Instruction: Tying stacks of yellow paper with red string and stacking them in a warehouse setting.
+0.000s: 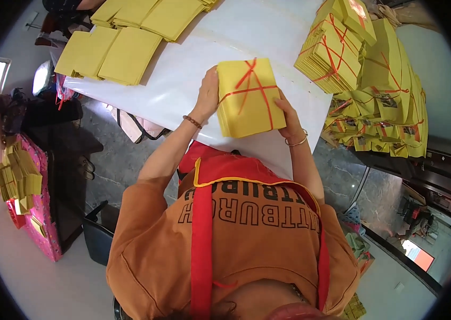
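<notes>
Left hand [208,96]: grip clasps the left edge of the yellow paper bundle [247,98].
Right hand [289,118]: grip clasps its right edge.
Bundle: tied with red string, on the white bench [183,80].

The bundle [247,98] is matt yellow paper, tied with thin red plastic-looking string [251,85]. The table [183,85] has a smooth white top with a soft sheen. The apron [204,234] is red cloth over an orange cotton-like shirt [151,256]. The floor [124,160] is grey, glossy stone.
</notes>
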`<state>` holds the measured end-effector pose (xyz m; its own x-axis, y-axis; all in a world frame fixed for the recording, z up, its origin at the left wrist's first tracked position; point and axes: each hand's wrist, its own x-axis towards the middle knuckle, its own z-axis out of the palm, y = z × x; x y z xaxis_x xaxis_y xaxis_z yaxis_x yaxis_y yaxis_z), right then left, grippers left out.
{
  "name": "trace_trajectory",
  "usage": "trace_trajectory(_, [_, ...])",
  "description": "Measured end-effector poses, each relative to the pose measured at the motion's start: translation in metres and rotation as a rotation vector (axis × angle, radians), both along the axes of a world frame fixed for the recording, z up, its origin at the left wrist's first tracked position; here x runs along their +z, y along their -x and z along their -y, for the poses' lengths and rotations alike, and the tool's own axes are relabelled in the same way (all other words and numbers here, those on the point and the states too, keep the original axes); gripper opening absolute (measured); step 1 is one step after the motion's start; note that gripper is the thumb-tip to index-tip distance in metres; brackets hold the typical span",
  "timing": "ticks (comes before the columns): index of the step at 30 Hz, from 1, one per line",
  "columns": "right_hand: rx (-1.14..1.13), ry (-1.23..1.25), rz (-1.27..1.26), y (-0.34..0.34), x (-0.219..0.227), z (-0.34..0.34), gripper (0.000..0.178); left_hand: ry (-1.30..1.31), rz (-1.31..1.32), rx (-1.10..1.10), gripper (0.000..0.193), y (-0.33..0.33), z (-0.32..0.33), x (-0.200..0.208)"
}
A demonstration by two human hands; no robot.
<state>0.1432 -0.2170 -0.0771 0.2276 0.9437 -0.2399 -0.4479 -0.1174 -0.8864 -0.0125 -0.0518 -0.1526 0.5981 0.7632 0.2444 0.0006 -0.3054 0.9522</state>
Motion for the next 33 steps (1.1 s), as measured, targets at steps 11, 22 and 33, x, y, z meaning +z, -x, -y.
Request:
trace_trajectory(11, [-0.366,0.147,0.283,-0.023,-0.051,0.03,0.045,-0.161,-0.429,-0.205,0.042,-0.004,-0.017,0.083])
trace_trajectory(22, [-0.893,0.065,0.244,0.043,-0.042,0.045,0.059,0.304,-0.197,-0.364,0.05,0.017,0.008,0.065])
trace_trajectory(33, [-0.641,-0.147,0.011,0.032,-0.031,0.045,0.058,0.7,-0.133,-0.492,0.075,-0.03,0.021,0.059])
